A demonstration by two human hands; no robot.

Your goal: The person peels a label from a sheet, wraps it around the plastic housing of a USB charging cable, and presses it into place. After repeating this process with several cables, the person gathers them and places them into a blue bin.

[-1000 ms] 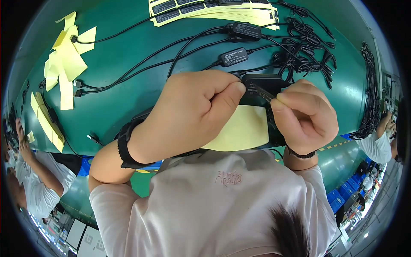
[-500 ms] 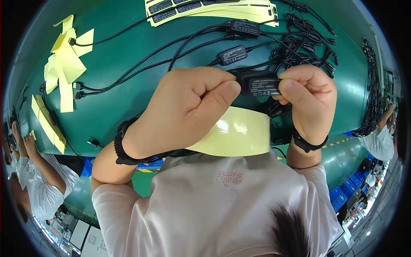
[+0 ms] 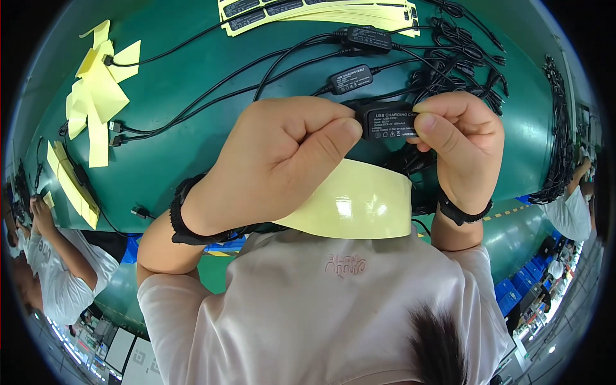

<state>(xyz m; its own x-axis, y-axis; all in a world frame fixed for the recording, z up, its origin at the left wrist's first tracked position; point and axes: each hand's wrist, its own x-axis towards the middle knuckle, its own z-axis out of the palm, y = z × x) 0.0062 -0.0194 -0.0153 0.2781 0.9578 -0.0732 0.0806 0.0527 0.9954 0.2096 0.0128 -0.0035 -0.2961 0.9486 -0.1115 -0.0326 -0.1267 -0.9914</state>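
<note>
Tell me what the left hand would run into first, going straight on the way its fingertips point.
The labelled black box, whose left end the left hand pinches; beyond it, probably the right hand, though depth is hard to judge.

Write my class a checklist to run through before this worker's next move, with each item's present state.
1. Left hand grips the black inline cable box at its left end: ok.
2. Right hand has thumb and finger at the right end of the black printed label: ok.
3. Label's print faces up: ok.
4. Label's right end lies flat: cannot tell, the right thumb covers it.
5. Yellow strip shows whole, apart from the left hand: not ok, that hand partly hides it.
6. Another labelled cable box lies beyond the hands: ok.
</note>
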